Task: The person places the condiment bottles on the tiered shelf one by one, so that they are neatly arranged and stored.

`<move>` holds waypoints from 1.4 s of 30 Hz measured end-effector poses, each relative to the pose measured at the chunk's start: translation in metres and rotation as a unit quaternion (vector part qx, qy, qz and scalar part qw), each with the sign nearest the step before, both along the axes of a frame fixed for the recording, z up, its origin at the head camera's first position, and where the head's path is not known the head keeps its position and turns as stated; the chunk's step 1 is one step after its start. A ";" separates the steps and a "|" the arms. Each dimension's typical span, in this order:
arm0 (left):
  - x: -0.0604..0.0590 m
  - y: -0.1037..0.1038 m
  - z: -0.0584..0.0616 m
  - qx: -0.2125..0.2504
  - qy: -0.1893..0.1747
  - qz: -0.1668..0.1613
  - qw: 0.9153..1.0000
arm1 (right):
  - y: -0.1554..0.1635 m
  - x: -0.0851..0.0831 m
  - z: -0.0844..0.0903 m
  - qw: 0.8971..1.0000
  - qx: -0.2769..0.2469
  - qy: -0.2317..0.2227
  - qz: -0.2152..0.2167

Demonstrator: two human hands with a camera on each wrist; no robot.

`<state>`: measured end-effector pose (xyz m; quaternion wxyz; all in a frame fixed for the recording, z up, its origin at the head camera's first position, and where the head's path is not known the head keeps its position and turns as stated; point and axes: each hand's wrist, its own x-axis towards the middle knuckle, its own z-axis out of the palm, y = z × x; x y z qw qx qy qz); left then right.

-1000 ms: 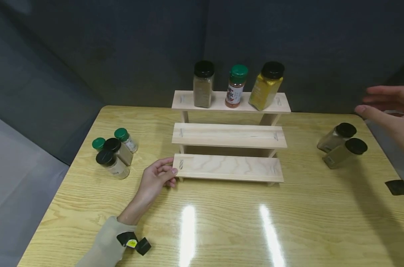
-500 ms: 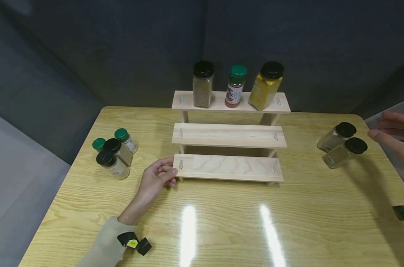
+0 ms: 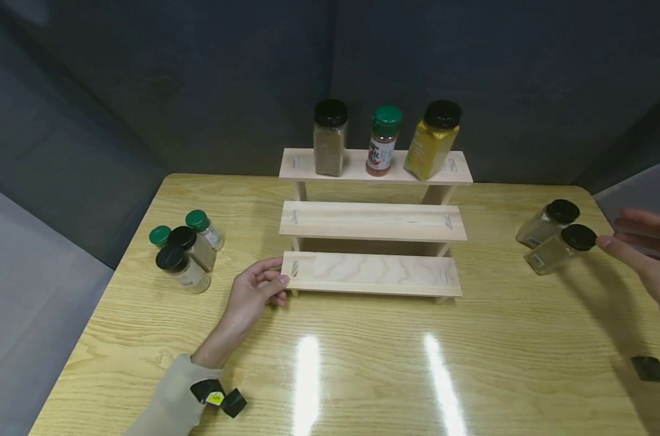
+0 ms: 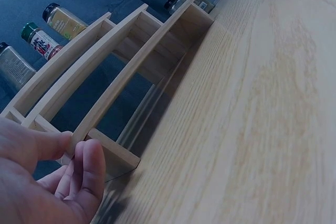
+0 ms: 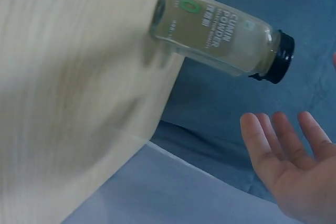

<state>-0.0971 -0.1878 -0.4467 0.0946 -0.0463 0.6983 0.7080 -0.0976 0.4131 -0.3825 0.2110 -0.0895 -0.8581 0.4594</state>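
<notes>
My left hand [image 3: 252, 292] pinches the left end of the lowest tier of a three-tier wooden rack [image 3: 373, 272], thumb on top and fingers below in the left wrist view. On the top tier stand a black-capped spice jar [image 3: 330, 148], a green-capped one [image 3: 381, 151] and a yellow one [image 3: 431, 148]. At the table's right side, my right hand [image 3: 648, 254] is held with fingers extended, just right of a cumin powder jar [image 5: 210, 32]. That jar has a black cap, and the hand is apart from it in the right wrist view. Behind it stands another black-capped jar [image 3: 548, 224].
Several jars with green or black caps, among them a clear one [image 3: 191, 275], stand grouped on the left of the wooden table [image 3: 243, 393]. Dark cloth [image 3: 226, 79] hangs behind the table. The rack's middle tier [image 3: 373, 221] bears no jars.
My right hand has come down and nearer to the two jars on the right. My left hand keeps its pinch on the rack, which stays in place.
</notes>
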 end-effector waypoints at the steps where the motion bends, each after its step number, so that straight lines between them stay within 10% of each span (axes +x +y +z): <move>1: 0.000 0.000 0.000 0.000 0.000 -0.001 1.000 | 0.001 0.001 -0.002 1.000 -0.008 0.001 0.000; 42: 0.000 -0.001 -0.002 0.005 0.000 -0.001 1.000 | -0.006 -0.002 -0.032 0.998 -0.004 -0.063 0.028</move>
